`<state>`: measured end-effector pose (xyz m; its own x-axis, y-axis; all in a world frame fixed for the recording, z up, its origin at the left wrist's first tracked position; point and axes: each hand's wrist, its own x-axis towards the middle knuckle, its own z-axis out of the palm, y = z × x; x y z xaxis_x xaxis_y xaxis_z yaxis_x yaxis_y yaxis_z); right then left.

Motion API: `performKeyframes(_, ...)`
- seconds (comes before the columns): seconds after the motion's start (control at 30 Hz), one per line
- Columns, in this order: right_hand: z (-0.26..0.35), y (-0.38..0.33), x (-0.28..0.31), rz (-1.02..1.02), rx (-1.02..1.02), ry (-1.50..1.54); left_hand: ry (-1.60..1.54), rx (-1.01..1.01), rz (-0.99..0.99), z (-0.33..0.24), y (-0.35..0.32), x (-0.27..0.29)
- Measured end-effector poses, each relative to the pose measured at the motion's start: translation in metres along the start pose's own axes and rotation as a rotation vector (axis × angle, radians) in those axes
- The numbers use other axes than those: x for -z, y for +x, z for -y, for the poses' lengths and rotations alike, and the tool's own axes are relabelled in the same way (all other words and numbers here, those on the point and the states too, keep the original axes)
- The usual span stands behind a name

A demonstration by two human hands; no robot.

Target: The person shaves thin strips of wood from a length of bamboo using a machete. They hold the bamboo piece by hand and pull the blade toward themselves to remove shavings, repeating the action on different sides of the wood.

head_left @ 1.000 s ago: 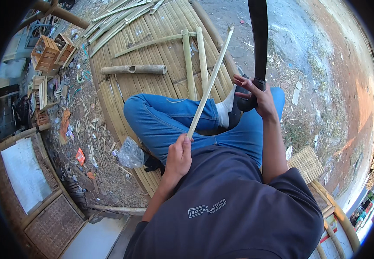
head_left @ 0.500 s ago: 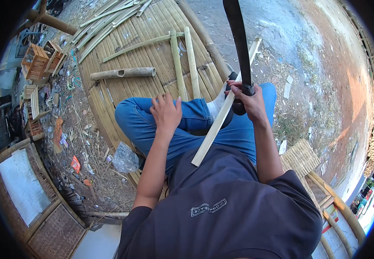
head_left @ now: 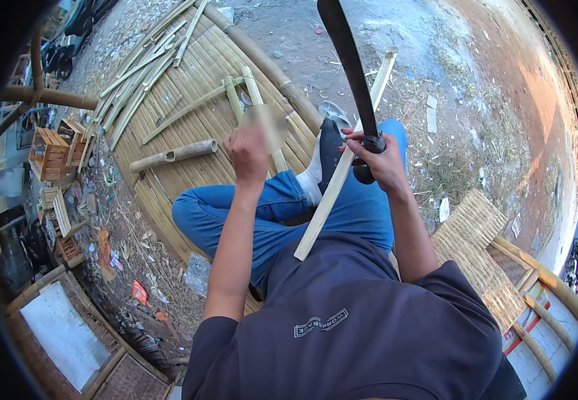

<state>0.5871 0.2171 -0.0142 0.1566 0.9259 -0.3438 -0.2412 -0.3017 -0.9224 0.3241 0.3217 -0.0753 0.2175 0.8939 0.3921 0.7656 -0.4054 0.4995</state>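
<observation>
My right hand (head_left: 385, 163) is closed around the handle of a machete (head_left: 352, 60), its dark blade pointing up and away. A pale bamboo strip (head_left: 332, 193) slants from my stomach across my lap, past the fingers of that hand, to beyond my foot; whether they also grip it is unclear. My left hand (head_left: 247, 153) is stretched forward over the bamboo platform, close to two upright-lying bamboo slats (head_left: 253, 85). A blurred patch covers part of its fingers, so any hold is hidden. Left of it lies a bamboo tube (head_left: 175, 155) with a hole cut in it.
I sit cross-legged on the bamboo-slat platform (head_left: 195, 107). Several split strips (head_left: 139, 73) are heaped at its far left. Wooden crates (head_left: 49, 153) stand on the littered ground at left. A woven bamboo panel (head_left: 472, 223) and poles (head_left: 542, 287) are at the right.
My left hand has lifted off my knee and moved forward toward the bamboo slats. The machete stays in my right hand, tilted slightly more to the left. The view has shifted a little.
</observation>
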Motion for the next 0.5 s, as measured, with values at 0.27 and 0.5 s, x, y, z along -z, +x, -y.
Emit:
performKeyframes(0.27, 0.014, -0.004, 0.008, -0.025, 0.072, 0.031, 0.054, -0.021, 0.164, -0.083, 0.034, -0.042)
performKeyframes(0.5, 0.01, 0.006, 0.003, -0.059, 0.055, 0.083, -1.521, 0.784, 1.336, -0.086, -0.06, 0.032)
